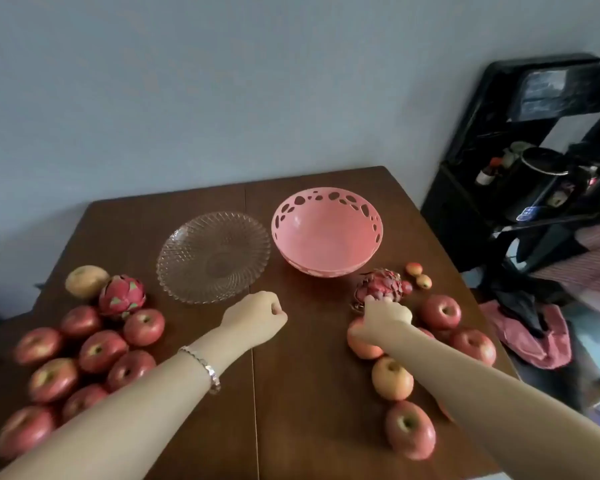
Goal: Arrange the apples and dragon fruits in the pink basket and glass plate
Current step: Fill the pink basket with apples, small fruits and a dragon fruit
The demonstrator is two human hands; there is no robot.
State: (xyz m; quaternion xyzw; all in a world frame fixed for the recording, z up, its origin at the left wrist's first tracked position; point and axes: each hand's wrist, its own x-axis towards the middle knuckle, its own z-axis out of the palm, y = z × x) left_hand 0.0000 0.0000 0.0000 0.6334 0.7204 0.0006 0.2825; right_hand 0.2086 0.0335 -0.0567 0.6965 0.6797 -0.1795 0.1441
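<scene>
The pink basket [327,233] and the glass plate [212,255] stand side by side at the back of the brown table, both with nothing in them. Several red apples [101,351] lie at the left with a dragon fruit [121,296]. More apples [442,311] lie at the right. My right hand [387,313] reaches over them and its fingers curl onto a second, darker dragon fruit [381,287] just in front of the basket. My left hand [258,318] hovers in a fist over the table's middle and holds nothing.
A yellowish fruit [85,280] lies behind the left dragon fruit. Three small red and yellow fruits [418,276] sit right of the dark dragon fruit. A black rack [520,168] with bottles stands beyond the table's right edge, with cloth [530,341] on the floor.
</scene>
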